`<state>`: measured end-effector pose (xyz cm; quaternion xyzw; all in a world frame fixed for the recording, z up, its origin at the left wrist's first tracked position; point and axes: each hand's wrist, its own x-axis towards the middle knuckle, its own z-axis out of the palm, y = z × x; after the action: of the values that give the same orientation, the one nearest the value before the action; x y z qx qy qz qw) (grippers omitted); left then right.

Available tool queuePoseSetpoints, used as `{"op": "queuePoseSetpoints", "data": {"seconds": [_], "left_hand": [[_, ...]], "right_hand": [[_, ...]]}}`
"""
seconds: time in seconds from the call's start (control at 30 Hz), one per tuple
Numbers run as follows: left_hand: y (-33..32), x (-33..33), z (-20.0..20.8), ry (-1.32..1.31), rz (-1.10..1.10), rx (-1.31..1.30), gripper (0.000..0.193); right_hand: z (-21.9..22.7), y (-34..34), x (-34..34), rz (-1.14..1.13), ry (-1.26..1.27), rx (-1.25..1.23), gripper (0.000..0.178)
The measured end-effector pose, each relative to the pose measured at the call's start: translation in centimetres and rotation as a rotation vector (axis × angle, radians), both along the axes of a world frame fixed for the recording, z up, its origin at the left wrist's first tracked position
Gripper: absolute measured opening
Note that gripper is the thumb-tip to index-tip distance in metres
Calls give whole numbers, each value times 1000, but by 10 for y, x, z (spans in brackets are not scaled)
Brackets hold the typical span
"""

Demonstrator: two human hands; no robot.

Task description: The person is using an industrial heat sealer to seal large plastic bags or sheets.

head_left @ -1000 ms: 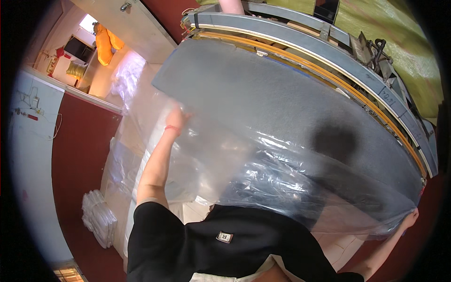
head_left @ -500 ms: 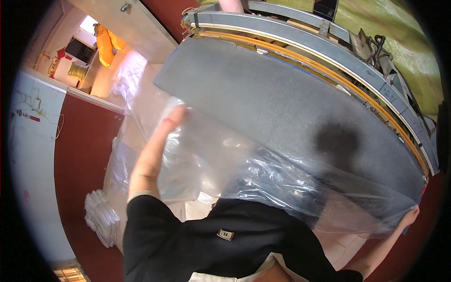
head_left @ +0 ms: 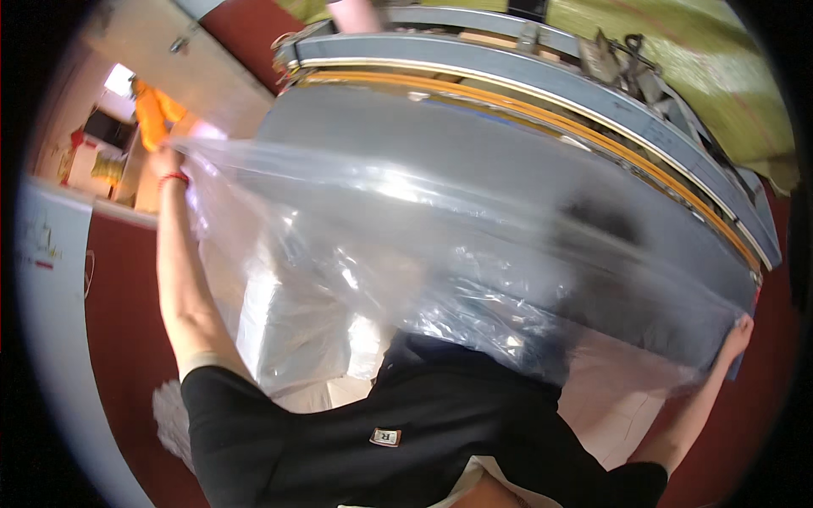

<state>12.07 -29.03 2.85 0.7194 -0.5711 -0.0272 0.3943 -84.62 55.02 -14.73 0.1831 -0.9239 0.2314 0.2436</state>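
Observation:
A wide sheet of clear plastic film (head_left: 373,229) is stretched between my two hands, across the front of a grey padded table surface (head_left: 339,127). At the far left, my left hand (head_left: 167,159), with a red band at the wrist, is closed on one corner of the film and raised beyond the table's left end. Low on the right, my right hand (head_left: 739,336) pinches the other end by the table's right corner. The film's near part hangs in glossy folds in front of my body. Through it, the grey surface and a dark shadow show blurred.
A long metal frame with an orange strip (head_left: 508,102) runs along the table's back, with metal clamps (head_left: 627,63) on it. Green woven sheeting (head_left: 677,51) lies behind. At left are an open door (head_left: 169,51) and a lit room; a stack of folded plastic (head_left: 174,419) sits lower left.
My left hand has swung left and up, drawing the film taut and farther over the grey surface. My right hand has stayed at the right corner, slightly higher in view.

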Motion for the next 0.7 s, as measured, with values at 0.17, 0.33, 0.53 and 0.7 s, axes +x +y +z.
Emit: {"op": "queuePoseSetpoints", "data": {"seconds": [0.17, 0.33, 0.53, 0.7], "left_hand": [[8, -159, -26, 34, -568, -353, 75], [-22, -133, -143, -194, -591, 230, 70], [-33, -156, -135, -567, -261, 369, 52], [38, -272, -83, 176, -693, -53, 41]], "right_hand": [[27, -9, 25, -246, 22, 39, 32], [39, -32, 49, -308, 28, 28, 35], [56, -66, 68, -427, -58, 6, 25], [44, -60, 56, -187, -110, -285, 25]]}}
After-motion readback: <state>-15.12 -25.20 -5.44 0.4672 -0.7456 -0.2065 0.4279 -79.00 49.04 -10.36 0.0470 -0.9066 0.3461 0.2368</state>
